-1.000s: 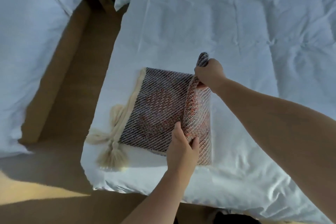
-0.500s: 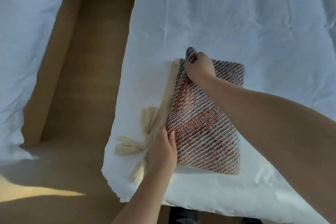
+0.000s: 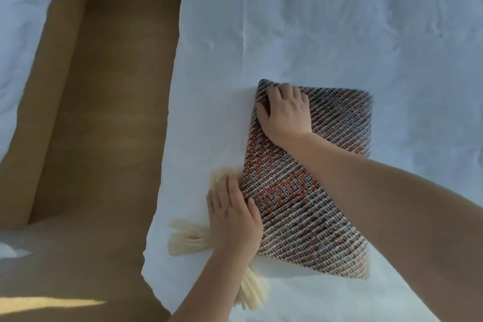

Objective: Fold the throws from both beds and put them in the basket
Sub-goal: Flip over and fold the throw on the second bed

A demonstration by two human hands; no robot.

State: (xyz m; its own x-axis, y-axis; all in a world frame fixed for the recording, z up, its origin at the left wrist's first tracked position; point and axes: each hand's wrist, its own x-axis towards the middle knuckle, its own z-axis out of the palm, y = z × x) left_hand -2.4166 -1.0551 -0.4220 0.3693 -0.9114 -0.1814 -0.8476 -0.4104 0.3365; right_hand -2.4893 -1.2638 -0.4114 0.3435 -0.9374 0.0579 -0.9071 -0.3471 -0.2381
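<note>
A woven throw [image 3: 326, 185] in dark, red and cream yarn lies folded into a small rectangle on the white bed [image 3: 300, 34], near its left edge. Cream tassels [image 3: 190, 239] stick out from under its left side. My right hand [image 3: 285, 112] rests palm down on the throw's upper left corner, fingers spread. My left hand [image 3: 234, 214] presses flat on the lower left edge, over the tassels. No basket is in view.
A brown floor strip [image 3: 104, 112] runs between this bed and a second white bed [image 3: 21, 21] at the left. A sunlit patch [image 3: 47, 304] lies on the floor at the bottom left.
My right hand has carried the raised flap over to the left and laid it flat, closing the fold. My left hand has shifted to the left edge by the tassels. The view has moved closer.
</note>
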